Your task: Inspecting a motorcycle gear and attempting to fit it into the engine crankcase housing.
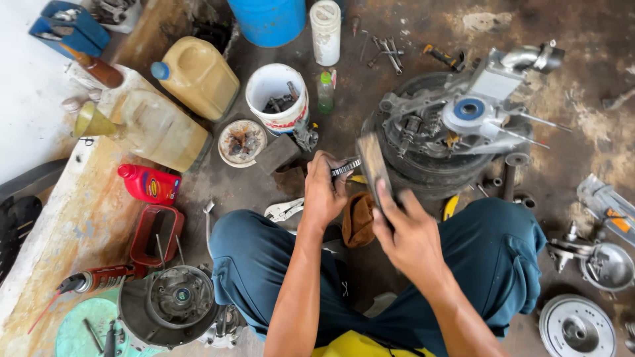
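I sit on the oily floor (589, 132) with my knees apart; my left hand (324, 192) is closed around a small toothed metal part (345, 167), a gear or ribbed ring as far as I can tell, held up in front of me; my right hand (410, 235) grips a flat worn block (374, 168), blurred, and its upper end lies against that toothed part; I judge that I am in the middle of rubbing or cleaning the part, not finished, since it is in my grip and not on anything; the opened engine case (463, 116) lies on a tyre (430, 175) just beyond my hands, with its gears bare and its cover off, so the stripping looks done and the refitting looks wholly ahead; a round cover (169, 304) sits by my left knee, a metal disc (575, 327) and a small housing (605, 264) by my right, all apart from the engine; a white bucket (278, 96) of loose bits and a yellow oil can (198, 76) stand further off
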